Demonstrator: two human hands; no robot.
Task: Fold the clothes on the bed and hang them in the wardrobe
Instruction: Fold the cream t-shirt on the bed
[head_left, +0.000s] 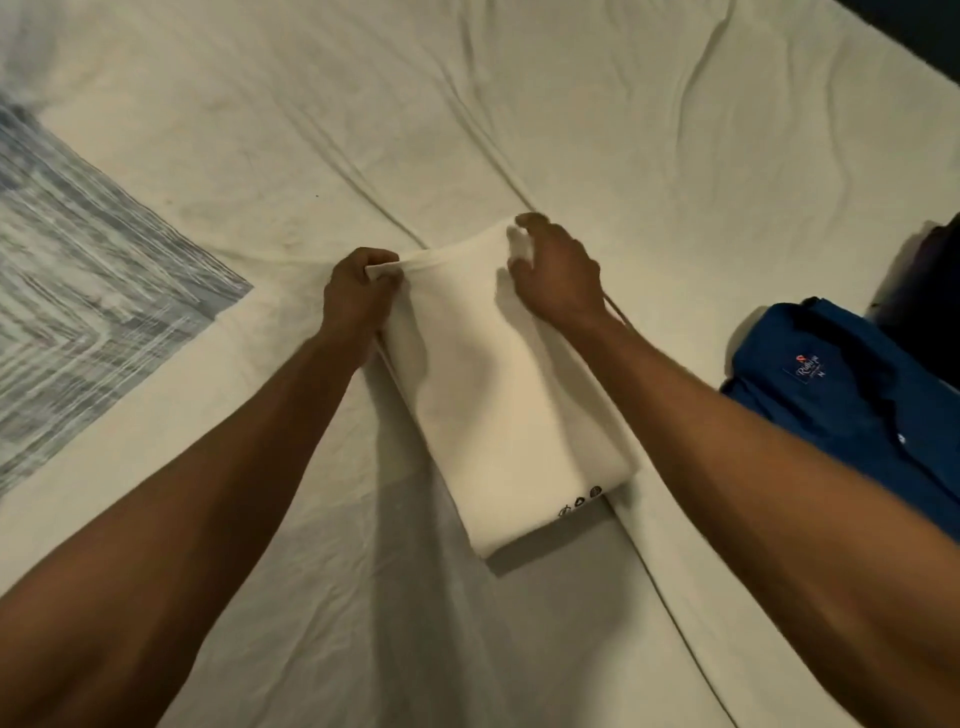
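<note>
A cream-white garment (511, 405) lies folded into a long narrow rectangle in the middle of the bed, with small dark buttons showing at its near right corner. My left hand (358, 296) pinches its far left corner in closed fingers. My right hand (558, 273) rests on the far right corner, its curled fingers gripping the cloth edge. A blue shirt (857, 410) with a white neck label lies folded to the right.
The bed is covered by a wrinkled cream sheet (467, 130). A grey-and-white streaked cloth or pillow (88, 291) lies at the left. Something dark (930, 280) sits at the right edge behind the blue shirt.
</note>
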